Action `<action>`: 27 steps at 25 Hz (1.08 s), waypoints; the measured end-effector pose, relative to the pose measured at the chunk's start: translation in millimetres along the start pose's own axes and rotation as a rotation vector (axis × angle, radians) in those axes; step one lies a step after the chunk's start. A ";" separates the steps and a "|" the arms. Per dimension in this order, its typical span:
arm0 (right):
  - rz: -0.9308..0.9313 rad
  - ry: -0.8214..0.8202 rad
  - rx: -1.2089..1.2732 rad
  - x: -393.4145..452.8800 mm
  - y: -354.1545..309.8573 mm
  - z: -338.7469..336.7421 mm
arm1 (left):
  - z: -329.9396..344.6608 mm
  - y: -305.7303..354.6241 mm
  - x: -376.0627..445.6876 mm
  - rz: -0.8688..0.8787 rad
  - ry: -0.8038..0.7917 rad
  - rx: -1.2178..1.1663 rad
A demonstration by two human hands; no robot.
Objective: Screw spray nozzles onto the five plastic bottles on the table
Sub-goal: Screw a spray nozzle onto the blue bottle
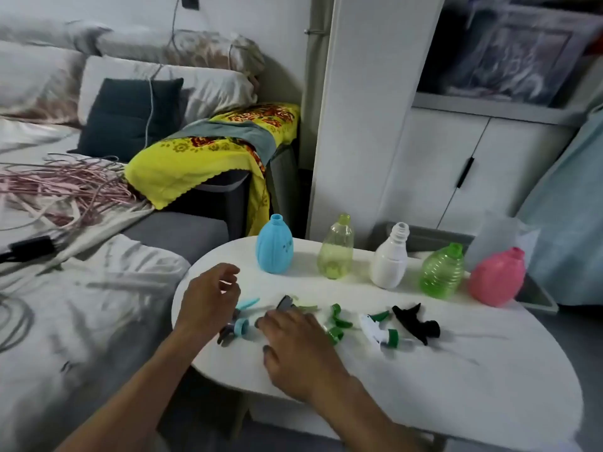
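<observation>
Several open-necked bottles stand in a row at the back of the white oval table (456, 386): blue (274, 246), pale yellow (336, 252), white (390, 262), green (442, 272) and pink (497, 278). Spray nozzles lie in front of them: a blue one (238, 324), a grey and pale green one (290, 305), a green one (337, 321), a white and green one (378, 329) and a black one (416, 322). My left hand (208, 298) hovers over the blue nozzle with fingers loosely curled, holding nothing. My right hand (293, 347) lies flat over the grey nozzle, partly hiding it.
A sofa with grey bedding (81, 305), cushions and tangled cords (58, 187) is on the left. A yellow patterned cloth (208, 151) drapes a dark box behind the table. White cabinets (456, 164) stand at the back right, and a grey tray (535, 298) sits beside the pink bottle.
</observation>
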State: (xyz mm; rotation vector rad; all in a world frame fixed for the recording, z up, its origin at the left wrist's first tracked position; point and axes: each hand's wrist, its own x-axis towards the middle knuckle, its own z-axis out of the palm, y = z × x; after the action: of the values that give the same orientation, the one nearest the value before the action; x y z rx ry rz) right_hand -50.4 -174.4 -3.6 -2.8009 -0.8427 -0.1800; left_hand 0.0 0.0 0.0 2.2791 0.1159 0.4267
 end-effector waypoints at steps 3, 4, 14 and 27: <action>-0.079 0.008 -0.152 44.4 -24.0 29.3 | -4.5 -8.3 9.8 -0.022 0.091 -0.044; -0.111 -0.035 -0.218 55.2 -33.7 33.6 | -6.8 -10.5 8.0 -0.027 0.111 -0.039; 0.112 0.076 0.210 69.9 -19.0 13.2 | -26.3 -6.3 26.7 -0.220 0.308 -0.359; 0.619 0.880 1.471 -28.2 124.5 -102.7 | 65.4 17.6 81.1 -0.098 0.063 -0.175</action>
State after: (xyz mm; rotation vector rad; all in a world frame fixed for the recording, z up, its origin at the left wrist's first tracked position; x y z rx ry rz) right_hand -10.2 -314.8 70.4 -1.2216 0.1745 -0.4066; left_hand 97.5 -40.2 -6.3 2.0798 0.2128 0.4395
